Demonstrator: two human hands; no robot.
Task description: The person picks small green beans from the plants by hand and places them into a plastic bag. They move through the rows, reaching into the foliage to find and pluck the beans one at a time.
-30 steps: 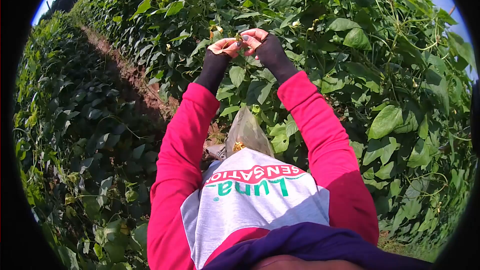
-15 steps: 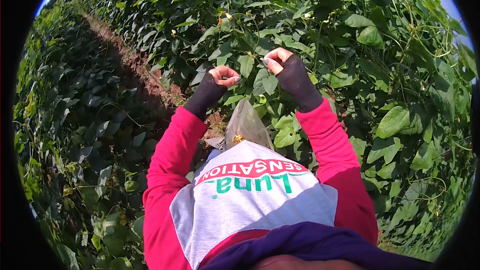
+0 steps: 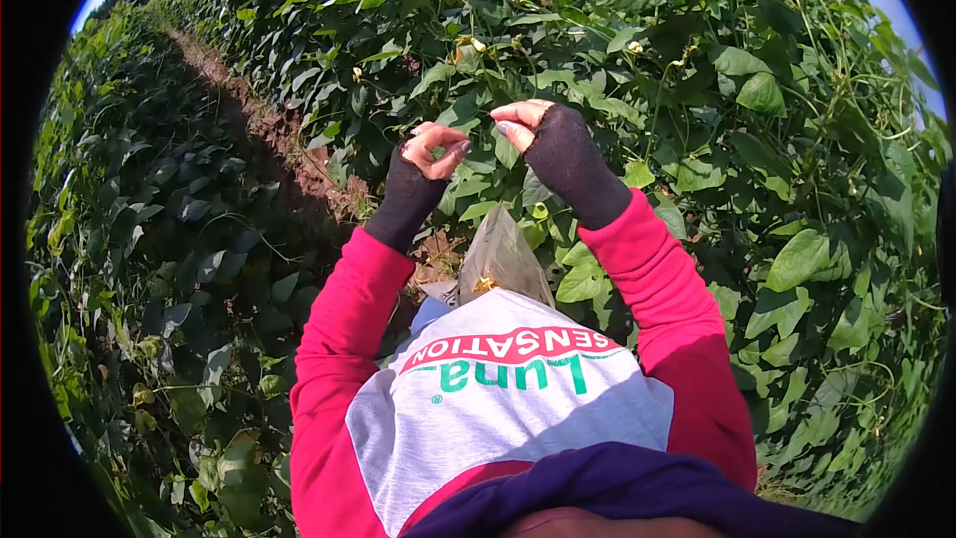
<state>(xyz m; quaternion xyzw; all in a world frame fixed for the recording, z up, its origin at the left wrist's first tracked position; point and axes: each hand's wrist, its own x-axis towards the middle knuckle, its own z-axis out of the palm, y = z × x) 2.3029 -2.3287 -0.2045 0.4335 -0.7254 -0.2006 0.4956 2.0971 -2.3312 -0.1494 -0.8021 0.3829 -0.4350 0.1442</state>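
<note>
In the head view, the left hand, upper centre, has curled fingers, thumb near them; the right hand, just beside it, has its fingers extended, slightly apart. Whether either pinches anything cannot be told. Below centre, a translucent bag holds yellowish bits; leafy plants fill the right.

both hands apart above a translucent bag, before leafy plants

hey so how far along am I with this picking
Partway, it seems: yellow bits already sit in the sheer bag. Whether your left hand or right hand holds anything, I can't tell. Pale blossoms on the vines look left to pick.
</note>
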